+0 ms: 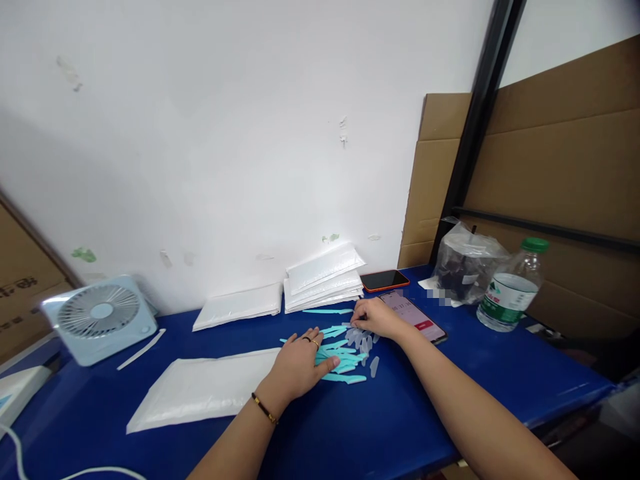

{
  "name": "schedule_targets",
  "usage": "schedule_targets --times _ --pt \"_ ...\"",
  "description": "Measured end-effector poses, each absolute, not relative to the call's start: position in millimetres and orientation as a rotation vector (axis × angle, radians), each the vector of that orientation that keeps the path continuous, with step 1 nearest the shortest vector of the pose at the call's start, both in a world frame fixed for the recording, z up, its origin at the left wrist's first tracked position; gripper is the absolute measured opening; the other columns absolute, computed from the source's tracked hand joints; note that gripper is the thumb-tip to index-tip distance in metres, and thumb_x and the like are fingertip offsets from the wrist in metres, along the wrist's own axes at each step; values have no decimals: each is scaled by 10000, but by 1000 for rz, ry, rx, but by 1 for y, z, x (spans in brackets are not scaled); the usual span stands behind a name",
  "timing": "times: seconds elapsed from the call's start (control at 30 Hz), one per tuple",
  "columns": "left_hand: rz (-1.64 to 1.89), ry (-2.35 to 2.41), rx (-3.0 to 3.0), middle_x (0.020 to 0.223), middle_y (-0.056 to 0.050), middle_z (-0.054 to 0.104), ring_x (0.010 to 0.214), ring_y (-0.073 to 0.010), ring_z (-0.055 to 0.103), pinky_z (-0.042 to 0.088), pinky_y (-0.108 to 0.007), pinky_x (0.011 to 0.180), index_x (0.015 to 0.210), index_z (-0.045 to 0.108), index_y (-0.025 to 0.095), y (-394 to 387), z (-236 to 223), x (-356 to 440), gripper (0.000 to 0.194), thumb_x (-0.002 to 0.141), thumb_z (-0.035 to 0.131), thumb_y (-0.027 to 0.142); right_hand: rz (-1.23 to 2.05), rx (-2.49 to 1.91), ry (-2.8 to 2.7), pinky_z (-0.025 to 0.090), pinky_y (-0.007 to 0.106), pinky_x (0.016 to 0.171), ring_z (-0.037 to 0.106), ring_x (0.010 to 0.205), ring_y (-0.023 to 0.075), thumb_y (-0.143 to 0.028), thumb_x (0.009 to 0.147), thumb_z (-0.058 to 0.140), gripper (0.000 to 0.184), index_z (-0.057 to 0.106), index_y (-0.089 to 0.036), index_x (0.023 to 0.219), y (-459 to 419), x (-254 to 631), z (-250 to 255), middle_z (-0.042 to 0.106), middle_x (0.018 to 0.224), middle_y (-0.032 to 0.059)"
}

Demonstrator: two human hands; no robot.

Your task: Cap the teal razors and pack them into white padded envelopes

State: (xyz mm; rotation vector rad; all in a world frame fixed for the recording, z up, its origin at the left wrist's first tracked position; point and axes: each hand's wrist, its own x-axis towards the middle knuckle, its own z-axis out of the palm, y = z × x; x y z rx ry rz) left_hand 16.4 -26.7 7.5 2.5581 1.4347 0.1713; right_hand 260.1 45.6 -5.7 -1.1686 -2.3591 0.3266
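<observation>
My left hand (pixel 301 363) lies with its fingers spread over a pile of turquoise eyebrow razors (pixel 350 360) on the blue tabletop. Beside the pile, several small translucent blade caps (pixel 364 343) are scattered. My right hand (pixel 377 317) is over the far edge of these caps, its thumb and fingers pinched together; what they hold, if anything, is too small to make out. A single razor (pixel 325 311) lies apart, its right end close to my right fingertips. Under my left wrist's far side, a white padded mailer (pixel 205 387) lies flat.
Stacked white mailers (pixel 324 280) and another mailer pile (pixel 240 305) stand by the wall. Right of my right hand are a lit phone (pixel 417 319), a dark phone (pixel 385 280), a bagged cup (pixel 467 260) and a water bottle (pixel 513 287). A small fan (pixel 100 320) stands left.
</observation>
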Motion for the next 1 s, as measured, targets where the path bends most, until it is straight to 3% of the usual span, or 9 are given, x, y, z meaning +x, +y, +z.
schedule_targets --times 0.4,0.63,0.73,0.87,1.0 --pt "212 1307 2552 1424 -107 330 1314 -255 300 279 -378 1061 1354 377 158 -26 4 19 767 806 294 688 436 -1114 -2305 440 216 650 611 696 140 -187 755 584 143 726 -183 742 52 251 -15 678 766 37" --pt "247 1362 2595 1411 -71 372 1320 -242 284 203 -463 1075 1338 398 226 -19 -1 15 624 881 200 600 531 -1081 -2260 446 230 671 607 741 148 -259 782 583 166 720 -179 831 49 266 -4 670 818 46" --pt "321 1453 2605 1341 -45 470 1273 -232 347 236 -451 1050 1256 503 264 -14 1 13 512 918 205 508 659 -1088 -2323 436 222 602 590 684 141 -325 741 634 194 724 -176 824 44 278 3 652 793 43" --pt "350 1559 2605 1127 -37 603 1072 -218 483 383 -358 875 1039 656 281 -8 4 13 327 895 376 370 747 -1111 -2413 416 214 566 561 640 126 -349 672 690 209 724 -173 781 39 279 6 632 775 34" --pt "389 1676 2541 960 -35 628 964 -217 505 390 -329 787 837 682 256 -3 6 16 174 816 513 294 769 -1189 -2377 392 210 533 542 609 121 -329 693 660 179 684 -164 758 37 274 6 633 745 27"
